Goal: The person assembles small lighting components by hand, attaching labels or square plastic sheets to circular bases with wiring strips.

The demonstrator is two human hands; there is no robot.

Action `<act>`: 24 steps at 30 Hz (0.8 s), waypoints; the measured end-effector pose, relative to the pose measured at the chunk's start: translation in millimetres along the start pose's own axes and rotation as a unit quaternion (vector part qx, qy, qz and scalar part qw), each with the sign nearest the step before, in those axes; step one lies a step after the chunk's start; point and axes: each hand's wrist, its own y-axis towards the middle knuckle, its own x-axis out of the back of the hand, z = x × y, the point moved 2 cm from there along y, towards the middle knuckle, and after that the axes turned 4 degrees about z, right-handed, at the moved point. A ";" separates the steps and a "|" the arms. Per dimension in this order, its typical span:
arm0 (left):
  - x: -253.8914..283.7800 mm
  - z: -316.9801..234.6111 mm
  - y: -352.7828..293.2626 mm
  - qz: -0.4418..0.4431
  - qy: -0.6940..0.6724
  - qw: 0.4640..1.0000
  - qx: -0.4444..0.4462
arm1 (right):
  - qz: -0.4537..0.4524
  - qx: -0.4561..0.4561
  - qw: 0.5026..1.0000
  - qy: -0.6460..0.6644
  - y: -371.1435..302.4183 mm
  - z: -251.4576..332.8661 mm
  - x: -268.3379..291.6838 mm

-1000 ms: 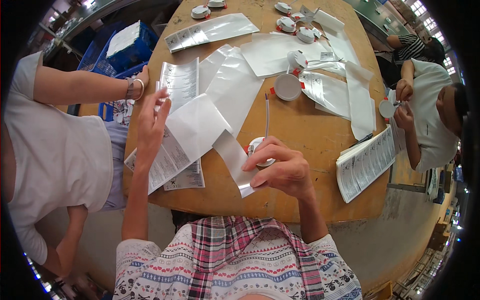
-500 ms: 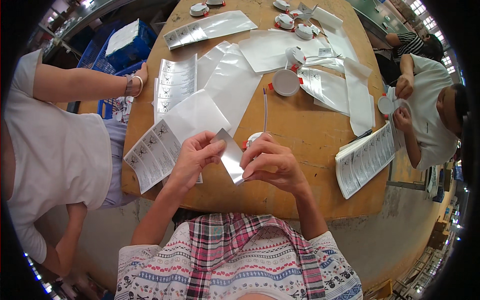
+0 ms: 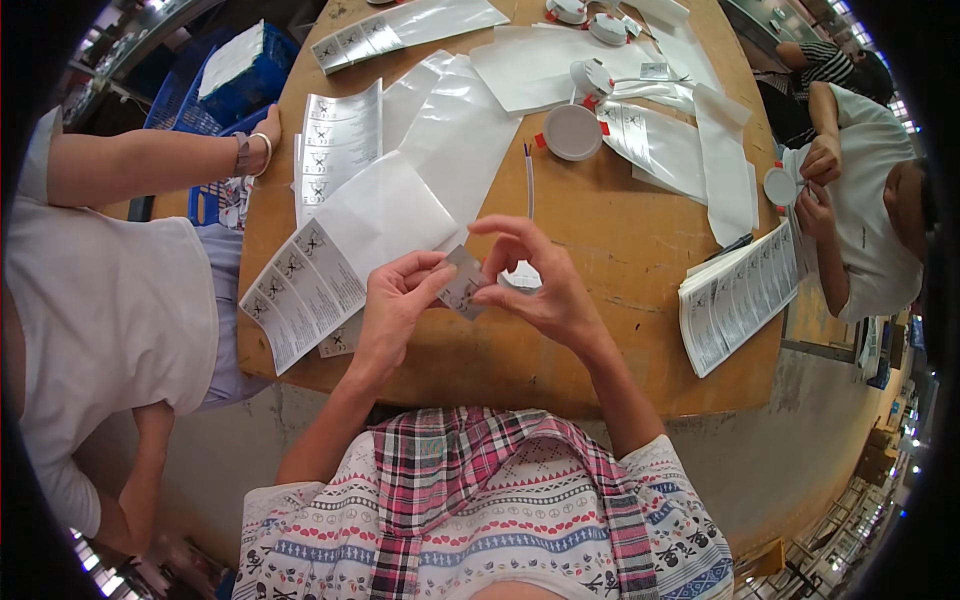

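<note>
Over the near side of the table, a small silver label [image 3: 461,286] is between my hands. My left hand [image 3: 392,305] is closed, pinching its upper left part between thumb and fingers. On its right edge are the thumb and a bent finger of my right hand [image 3: 550,290], the forefinger arched above. Partly hidden behind my right hand, a round white downlight [image 3: 521,277] lies on the table; a cable [image 3: 529,185] stretches away beyond it. Left of my left hand is a silver sheet of printed labels [image 3: 305,295] with white backing.
Another round white downlight [image 3: 572,133] with red clips lies farther off, near more lamps and backing sheets. A stack of label sheets [image 3: 738,300] lies at right, a black pen [image 3: 730,247] beside it. People work at both sides; blue baskets [image 3: 190,105] stand at left.
The label has turned between my hands, from a long shiny strip to a shorter-looking piece with markings. My right hand has lifted and its fingers have spread into a rounder arch.
</note>
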 end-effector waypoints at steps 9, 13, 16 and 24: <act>-8.7 2.6 -3.5 -0.003 -0.030 0.999 -0.031 | -0.018 -0.007 1.000 0.008 6.5 -2.5 1.4; -3.6 8.4 -3.5 -0.007 -0.028 0.999 -0.033 | 0.001 -0.017 1.000 0.013 7.7 -6.9 -0.2; -5.0 8.1 -3.1 -0.001 -0.034 0.999 -0.024 | 0.013 -0.022 0.999 0.037 7.5 -9.0 2.0; -4.0 9.7 -5.9 0.007 -0.021 1.000 -0.023 | 0.018 -0.045 0.997 0.062 7.0 -13.7 2.5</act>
